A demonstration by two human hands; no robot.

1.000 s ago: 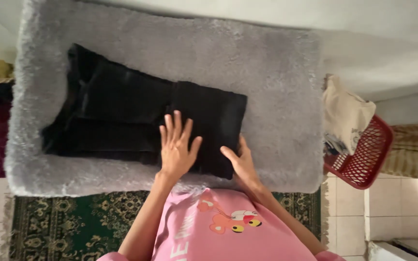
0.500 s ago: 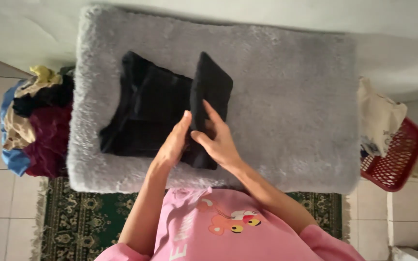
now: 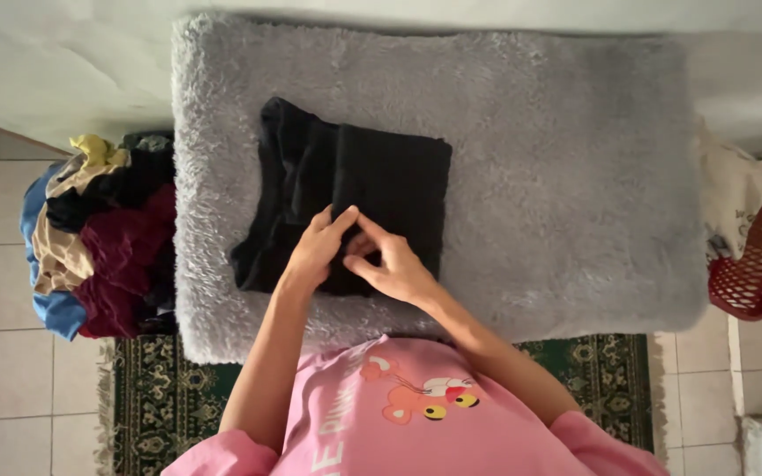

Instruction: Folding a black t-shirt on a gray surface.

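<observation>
I see the black garment (image 3: 354, 203) lying folded on the grey fluffy mat (image 3: 557, 194), on the left half of the mat and towards its near edge. My left hand (image 3: 315, 251) rests on the near part of the garment, fingers together and pointing to the right. My right hand (image 3: 394, 264) lies just beside it, touching the same cloth, and the fingertips of both hands meet at one fold. They seem to pinch the cloth there, but I cannot tell it for sure. Left of the mat, a pile of clothes (image 3: 99, 234) sits on the floor. Right of the mat stands a red basket (image 3: 756, 264) with a cream bag (image 3: 734, 198).
</observation>
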